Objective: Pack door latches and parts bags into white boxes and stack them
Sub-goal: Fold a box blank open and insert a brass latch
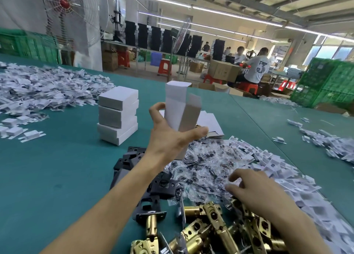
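My left hand (168,136) grips a white box (180,108) and holds it upright above the table, its top flaps open. My right hand (254,192) reaches into the pile of clear parts bags (206,167), fingers curled among the bags; what it holds cannot be made out. Brass door latches (210,228) lie heaped at the near edge, beside black faceplates (134,157). A stack of three closed white boxes (117,117) stands on the green table (57,167) left of my raised hand. Flat unfolded boxes (210,123) lie behind the held box.
White cardboard inserts are heaped at the far left (38,88) and along the right side (287,169). Green crates (329,85) stand at the right edge. A large fan (72,10) stands behind the table. People work at benches in the background.
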`<state>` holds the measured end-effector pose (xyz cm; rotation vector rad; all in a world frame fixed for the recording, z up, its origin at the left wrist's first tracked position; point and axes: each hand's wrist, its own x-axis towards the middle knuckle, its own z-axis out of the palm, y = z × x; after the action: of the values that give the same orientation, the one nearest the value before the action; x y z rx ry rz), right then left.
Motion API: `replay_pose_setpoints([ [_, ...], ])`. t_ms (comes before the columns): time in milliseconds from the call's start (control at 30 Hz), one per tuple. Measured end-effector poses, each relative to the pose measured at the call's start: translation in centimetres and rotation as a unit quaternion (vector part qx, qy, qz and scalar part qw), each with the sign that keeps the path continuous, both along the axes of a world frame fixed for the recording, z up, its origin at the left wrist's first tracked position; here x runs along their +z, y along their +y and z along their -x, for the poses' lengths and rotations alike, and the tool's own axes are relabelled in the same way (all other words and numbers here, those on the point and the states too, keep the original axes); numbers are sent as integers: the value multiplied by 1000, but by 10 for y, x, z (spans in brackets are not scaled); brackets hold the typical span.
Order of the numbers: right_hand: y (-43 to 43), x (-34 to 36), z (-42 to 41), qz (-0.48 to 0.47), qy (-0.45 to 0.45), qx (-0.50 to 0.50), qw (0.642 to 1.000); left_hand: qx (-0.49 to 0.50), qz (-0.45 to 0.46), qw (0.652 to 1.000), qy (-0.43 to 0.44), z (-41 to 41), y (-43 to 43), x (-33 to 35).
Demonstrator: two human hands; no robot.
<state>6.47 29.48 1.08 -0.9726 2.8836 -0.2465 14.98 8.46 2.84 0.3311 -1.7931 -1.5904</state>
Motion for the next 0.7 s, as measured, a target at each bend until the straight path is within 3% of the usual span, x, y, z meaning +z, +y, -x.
replay_pose_setpoints([
  [133, 5, 5, 3, -7, -74, 49, 996, -6, -27, 999, -25, 1, -2, -1],
  [333, 8, 4, 3, 5, -21, 54, 998, -13, -58, 997, -41, 4, -2, -3],
  [467, 2, 12, 6, 125, 16, 27, 992, 1, -60, 997, -44, 5, -2, -7],
  [567, -10, 19, 10, 258, 72, -7, 963, 32, -52, 997, -49, 6, -6, -11],
  [700, -30, 15, 17, 226, 68, -41, 971, 47, -31, 997, -44, 10, -13, -18],
])
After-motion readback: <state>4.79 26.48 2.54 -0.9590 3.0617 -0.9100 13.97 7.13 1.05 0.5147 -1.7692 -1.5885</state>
